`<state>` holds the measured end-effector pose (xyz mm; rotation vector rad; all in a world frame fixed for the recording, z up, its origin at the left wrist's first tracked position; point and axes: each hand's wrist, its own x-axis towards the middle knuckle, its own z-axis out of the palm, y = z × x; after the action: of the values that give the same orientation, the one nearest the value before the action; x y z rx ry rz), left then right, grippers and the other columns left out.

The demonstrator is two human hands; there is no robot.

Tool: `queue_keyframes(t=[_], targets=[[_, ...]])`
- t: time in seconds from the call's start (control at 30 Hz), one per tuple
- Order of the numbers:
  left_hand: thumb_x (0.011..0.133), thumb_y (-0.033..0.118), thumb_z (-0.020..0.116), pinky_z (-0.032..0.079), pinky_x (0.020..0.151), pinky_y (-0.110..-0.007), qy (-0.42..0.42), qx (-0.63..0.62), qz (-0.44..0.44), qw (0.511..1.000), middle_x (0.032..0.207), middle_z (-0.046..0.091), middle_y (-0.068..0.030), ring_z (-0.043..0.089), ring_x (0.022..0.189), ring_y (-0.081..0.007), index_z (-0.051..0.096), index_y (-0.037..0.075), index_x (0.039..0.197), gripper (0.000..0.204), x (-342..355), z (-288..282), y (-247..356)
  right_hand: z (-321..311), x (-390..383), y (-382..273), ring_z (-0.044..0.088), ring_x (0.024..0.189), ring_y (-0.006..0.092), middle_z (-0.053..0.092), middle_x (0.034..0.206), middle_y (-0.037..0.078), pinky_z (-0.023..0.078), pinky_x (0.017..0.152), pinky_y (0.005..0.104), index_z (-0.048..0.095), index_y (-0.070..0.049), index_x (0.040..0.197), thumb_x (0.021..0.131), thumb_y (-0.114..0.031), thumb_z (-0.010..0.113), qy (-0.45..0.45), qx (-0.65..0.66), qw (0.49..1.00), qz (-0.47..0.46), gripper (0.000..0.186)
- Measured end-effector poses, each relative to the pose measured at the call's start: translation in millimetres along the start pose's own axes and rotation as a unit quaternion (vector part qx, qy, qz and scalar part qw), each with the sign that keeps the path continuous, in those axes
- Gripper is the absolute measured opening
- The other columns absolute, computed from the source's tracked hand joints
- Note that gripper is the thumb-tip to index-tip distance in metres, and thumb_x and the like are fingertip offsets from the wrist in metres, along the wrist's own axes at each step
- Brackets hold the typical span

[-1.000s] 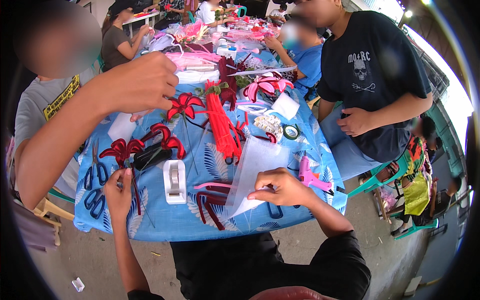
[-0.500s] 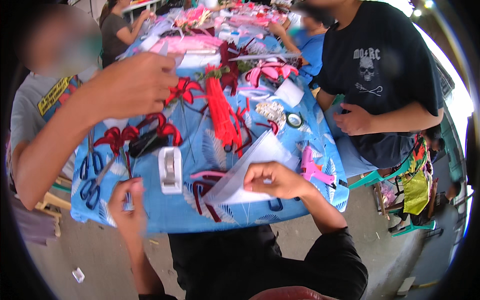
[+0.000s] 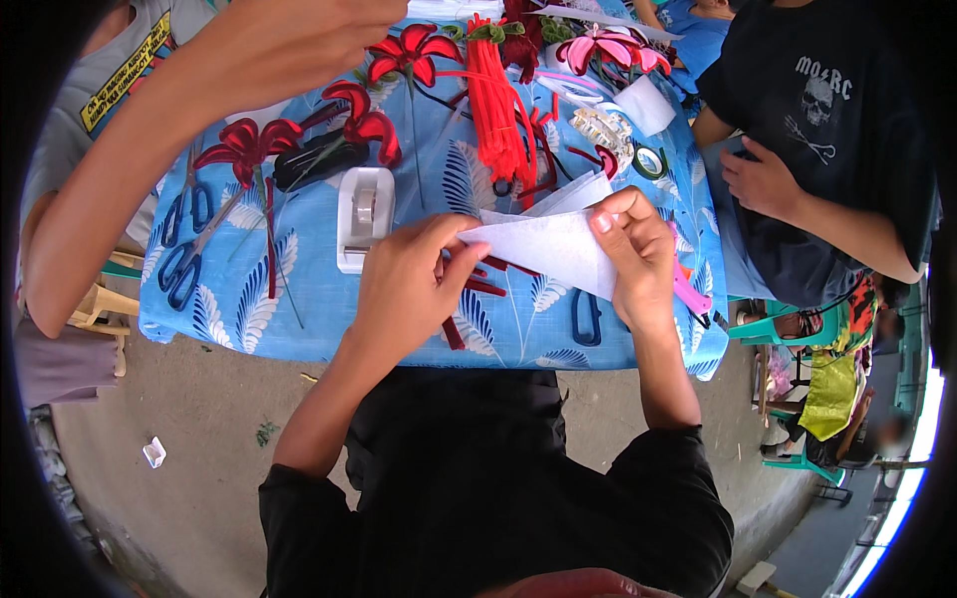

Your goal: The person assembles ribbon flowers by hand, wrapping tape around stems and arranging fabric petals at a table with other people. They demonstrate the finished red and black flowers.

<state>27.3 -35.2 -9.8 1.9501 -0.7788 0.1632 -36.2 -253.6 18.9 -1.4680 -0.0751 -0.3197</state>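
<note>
I hold a thin white sheet, narrowed toward the left (image 3: pixel 546 249), between both hands. My left hand (image 3: pixel 414 284) pinches its narrow left end, and my right hand (image 3: pixel 638 269) grips its right side with the thumb on top. The tape dispenser (image 3: pixel 351 249) sits just left of them. Dark red pipe cleaners (image 3: pixel 483 287) and blue-black scissor handles (image 3: pixel 586 324) show below the sheet, and a pink glue gun (image 3: pixel 691 291) is partly hidden beside my right hand. Farther left lie red pipe-cleaner flowers (image 3: pixel 245 149) and two pairs of scissors (image 3: pixel 182 264).
A red bundle of pipe cleaners (image 3: pixel 490 110), pink flowers (image 3: pixel 598 55) and a green tape roll (image 3: pixel 648 162) crowd the back of the blue patterned tablecloth (image 3: pixel 229 329). Another person's arm (image 3: pixel 159 149) reaches over from the left; a person in black (image 3: pixel 817 199) is at the right.
My left hand has let go of the red flower's stem, moved right and taken the white sheet's end. My right hand has lifted the sheet. The view has tilted down toward my body.
</note>
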Motion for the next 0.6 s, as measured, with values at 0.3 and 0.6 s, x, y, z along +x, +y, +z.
queue_keyframes(t=[0.3, 0.6], targets=[[0.078, 0.001, 0.065, 0.047, 0.063, -0.031, 0.047, 0.066, 0.079, 0.994, 0.083, 0.067, -0.0109, 0.061, 0.070, -0.0232, 0.066, 0.002, 0.088, 0.011, 21, -19, -14, -63, 0, -24, 0.048, 0.064, 0.0019, 0.059, 0.080, 0.000, 0.032, 0.056, 0.0157, 0.057, -0.001, 0.092, 0.091, -0.006, 0.056, 0.209, 0.061, 0.965, -0.148, 0.005], [0.072, -0.008, 0.059, 0.049, 0.069, -0.038, -0.024, 0.134, 0.158, 0.978, 0.085, 0.066, -0.0099, 0.061, 0.077, -0.0278, 0.066, 0.006, 0.095, 0.028, -3, -64, -16, -146, 31, -10, 0.039, 0.053, -0.0006, 0.053, 0.064, -0.004, 0.026, 0.047, 0.0186, 0.061, 0.000, 0.084, 0.086, -0.017, 0.067, 0.313, -0.205, 0.924, -0.075, 0.018]])
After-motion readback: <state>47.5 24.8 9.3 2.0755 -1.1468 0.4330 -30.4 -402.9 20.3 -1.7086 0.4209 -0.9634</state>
